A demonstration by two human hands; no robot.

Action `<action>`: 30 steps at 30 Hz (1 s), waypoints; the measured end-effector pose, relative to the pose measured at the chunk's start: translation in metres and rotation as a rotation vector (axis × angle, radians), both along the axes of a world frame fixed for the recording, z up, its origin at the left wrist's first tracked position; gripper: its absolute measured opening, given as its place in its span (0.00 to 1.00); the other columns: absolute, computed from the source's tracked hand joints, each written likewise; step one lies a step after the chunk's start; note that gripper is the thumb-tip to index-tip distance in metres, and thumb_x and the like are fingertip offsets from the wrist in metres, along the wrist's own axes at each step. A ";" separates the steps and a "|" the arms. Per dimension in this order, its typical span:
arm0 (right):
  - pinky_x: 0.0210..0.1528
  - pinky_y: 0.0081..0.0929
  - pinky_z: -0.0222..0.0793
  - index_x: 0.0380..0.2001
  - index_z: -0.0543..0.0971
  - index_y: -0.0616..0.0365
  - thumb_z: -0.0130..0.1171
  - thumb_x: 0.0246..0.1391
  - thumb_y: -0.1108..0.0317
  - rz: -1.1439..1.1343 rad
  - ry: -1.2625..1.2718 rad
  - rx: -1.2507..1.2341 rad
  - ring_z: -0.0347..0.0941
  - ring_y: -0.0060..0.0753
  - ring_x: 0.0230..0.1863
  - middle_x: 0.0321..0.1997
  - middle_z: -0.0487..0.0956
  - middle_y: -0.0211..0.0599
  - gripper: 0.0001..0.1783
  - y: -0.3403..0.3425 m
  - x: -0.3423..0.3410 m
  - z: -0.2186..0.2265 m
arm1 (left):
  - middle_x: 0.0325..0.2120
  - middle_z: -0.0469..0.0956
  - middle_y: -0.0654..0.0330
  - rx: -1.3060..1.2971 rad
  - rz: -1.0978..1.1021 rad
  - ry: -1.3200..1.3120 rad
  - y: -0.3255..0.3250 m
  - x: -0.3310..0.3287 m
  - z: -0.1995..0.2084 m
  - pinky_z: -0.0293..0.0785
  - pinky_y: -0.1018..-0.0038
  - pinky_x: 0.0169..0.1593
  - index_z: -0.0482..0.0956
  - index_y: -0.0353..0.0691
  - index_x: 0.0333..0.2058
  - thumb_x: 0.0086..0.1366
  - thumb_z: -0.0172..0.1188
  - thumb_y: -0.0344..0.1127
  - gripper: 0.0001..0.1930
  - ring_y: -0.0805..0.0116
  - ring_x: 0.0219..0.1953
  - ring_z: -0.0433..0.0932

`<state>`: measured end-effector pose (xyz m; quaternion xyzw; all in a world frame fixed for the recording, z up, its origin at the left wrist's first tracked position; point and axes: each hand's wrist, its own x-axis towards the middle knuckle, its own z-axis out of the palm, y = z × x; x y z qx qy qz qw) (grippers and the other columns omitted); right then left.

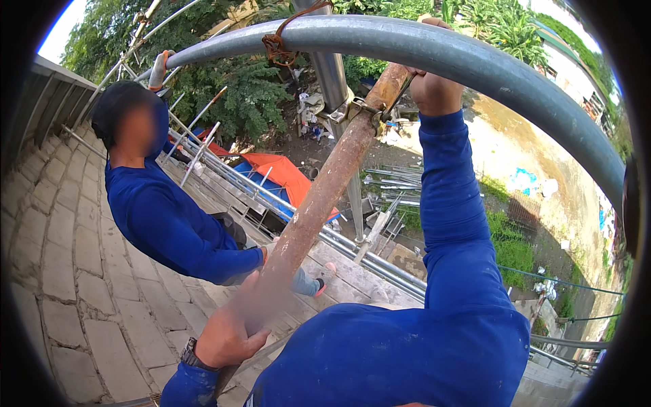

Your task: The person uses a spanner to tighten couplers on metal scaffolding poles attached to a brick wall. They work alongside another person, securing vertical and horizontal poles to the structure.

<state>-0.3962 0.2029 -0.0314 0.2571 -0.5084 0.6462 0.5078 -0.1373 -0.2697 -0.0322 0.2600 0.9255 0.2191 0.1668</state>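
Observation:
A grey metal pipe [380, 35] runs across the upper view, bowed by the lens. My right hand [437, 88] is wrapped round it, with fingertips showing over its top. A rusty pipe [325, 180] slants from below the grey pipe toward my lower left. My left hand [227, 332], a watch on its wrist, is closed round the lower part of the rusty pipe; a blur covers part of the fingers. A metal clamp [366, 112] sits on the rusty pipe beside an upright silver pole [327, 78]. Rust-coloured wire [277, 47] is tied round the grey pipe.
At left, a co-worker [176, 210] in blue holds the grey pipe's far end with a gloved hand [159, 70]. A block wall [108, 298] lies at left. Scaffold rails [380, 266] and planks [332, 271] edge a drop to the ground, where an orange tarp [281, 175] lies.

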 end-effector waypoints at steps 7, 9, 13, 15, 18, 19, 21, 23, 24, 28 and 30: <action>0.27 0.18 0.58 0.59 0.70 0.63 0.58 0.69 0.48 0.265 0.056 0.012 0.61 0.15 0.24 0.28 0.71 0.26 0.30 -0.044 0.046 0.016 | 0.61 0.71 0.34 0.032 0.025 -0.010 -0.002 -0.001 0.000 0.75 0.55 0.59 0.47 0.38 0.75 0.53 0.71 0.34 0.55 0.33 0.55 0.77; 0.27 0.18 0.59 0.57 0.70 0.65 0.60 0.69 0.49 0.255 0.009 -0.031 0.61 0.15 0.24 0.29 0.70 0.26 0.29 -0.052 0.057 0.021 | 0.60 0.72 0.34 0.061 0.019 -0.006 -0.002 0.000 0.002 0.75 0.56 0.58 0.47 0.37 0.75 0.53 0.71 0.34 0.54 0.34 0.55 0.78; 0.27 0.18 0.57 0.59 0.72 0.65 0.58 0.70 0.64 0.352 0.086 -0.025 0.59 0.15 0.25 0.28 0.68 0.25 0.21 -0.053 0.061 0.017 | 0.59 0.73 0.34 0.087 -0.011 0.020 -0.004 -0.001 0.000 0.76 0.56 0.58 0.47 0.36 0.74 0.54 0.71 0.34 0.54 0.35 0.54 0.78; 0.27 0.21 0.54 0.55 0.75 0.65 0.55 0.70 0.67 0.306 0.077 -0.062 0.60 0.18 0.25 0.26 0.68 0.27 0.17 -0.053 0.057 0.011 | 0.59 0.72 0.34 0.031 -0.043 0.058 0.000 -0.001 0.006 0.76 0.56 0.57 0.47 0.36 0.74 0.54 0.71 0.34 0.54 0.36 0.54 0.79; 0.27 0.23 0.53 0.51 0.77 0.65 0.54 0.70 0.68 0.302 0.072 -0.097 0.60 0.20 0.24 0.25 0.68 0.27 0.13 -0.056 0.057 0.012 | 0.60 0.72 0.34 0.001 0.012 -0.019 -0.003 0.001 0.005 0.76 0.55 0.57 0.47 0.35 0.74 0.54 0.71 0.35 0.54 0.36 0.53 0.79; 0.26 0.23 0.53 0.50 0.78 0.65 0.54 0.70 0.68 0.305 0.070 -0.107 0.59 0.20 0.24 0.25 0.68 0.27 0.12 -0.056 0.058 0.011 | 0.60 0.72 0.35 -0.001 0.041 -0.069 -0.005 0.001 0.004 0.76 0.55 0.57 0.47 0.35 0.74 0.54 0.71 0.35 0.54 0.36 0.53 0.79; 0.26 0.23 0.53 0.49 0.78 0.65 0.53 0.71 0.69 0.267 0.053 -0.100 0.58 0.20 0.23 0.24 0.67 0.27 0.12 -0.056 0.059 0.014 | 0.61 0.72 0.35 -0.001 0.070 -0.118 -0.001 -0.001 0.008 0.76 0.55 0.56 0.47 0.36 0.74 0.54 0.71 0.35 0.54 0.36 0.53 0.79; 0.26 0.23 0.54 0.49 0.77 0.65 0.53 0.71 0.69 0.165 0.023 -0.101 0.57 0.20 0.22 0.23 0.67 0.27 0.11 -0.062 0.061 0.017 | 0.61 0.72 0.35 -0.001 0.085 -0.157 0.003 -0.004 0.013 0.76 0.55 0.56 0.46 0.36 0.74 0.55 0.71 0.35 0.54 0.36 0.52 0.79; 0.26 0.23 0.54 0.48 0.77 0.65 0.54 0.71 0.69 0.129 0.012 -0.128 0.57 0.20 0.22 0.23 0.66 0.28 0.11 -0.063 0.062 0.019 | 0.61 0.71 0.35 0.006 0.090 -0.171 0.004 -0.005 0.015 0.76 0.55 0.56 0.46 0.36 0.74 0.55 0.71 0.35 0.54 0.36 0.52 0.79; 0.29 0.25 0.57 0.40 0.76 0.62 0.56 0.71 0.64 -0.080 -0.047 -0.003 0.60 0.24 0.25 0.25 0.69 0.31 0.11 -0.047 0.057 0.012 | 0.54 0.79 0.41 0.029 0.053 -0.070 0.005 -0.005 0.014 0.84 0.61 0.39 0.49 0.35 0.74 0.60 0.71 0.49 0.53 0.50 0.40 0.87; 0.31 0.26 0.58 0.38 0.75 0.61 0.57 0.71 0.62 0.222 -0.041 -0.117 0.62 0.26 0.26 0.26 0.70 0.32 0.12 -0.045 0.060 0.007 | 0.59 0.74 0.37 -0.004 0.063 -0.125 0.002 -0.006 0.013 0.79 0.56 0.49 0.46 0.36 0.74 0.57 0.71 0.40 0.53 0.40 0.48 0.82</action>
